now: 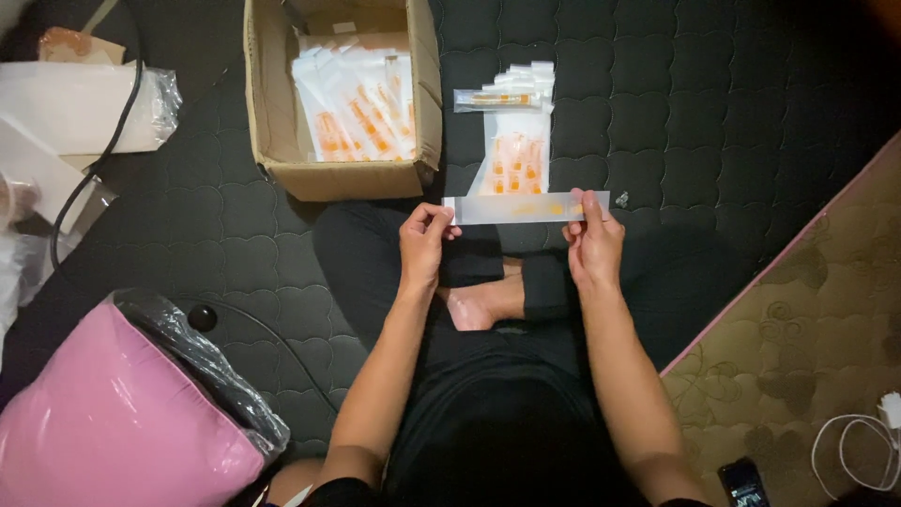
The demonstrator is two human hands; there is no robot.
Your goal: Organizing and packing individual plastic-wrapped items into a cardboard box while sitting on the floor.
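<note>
Clear, shiny plastic sleeve (526, 207), smooth, with orange inside, pinched at each end. More shiny plastic packs (511, 141) just beyond. Rough brown cardboard box (282, 113) far left, matt, full of the same glossy packs. Soft dark quilted cloth mat (713, 103), stitched in bumps. Shiny pink plastic bag (103, 422) near left, under crinkly clear film. Tan patterned cloth (817, 329) on the right, dull.

One head-worn camera looks almost straight down from above the seated person, close over the forearms and crossed legs. The view's top lies away from the body, taking in the dark quilted mat (713, 103) all round.
</note>
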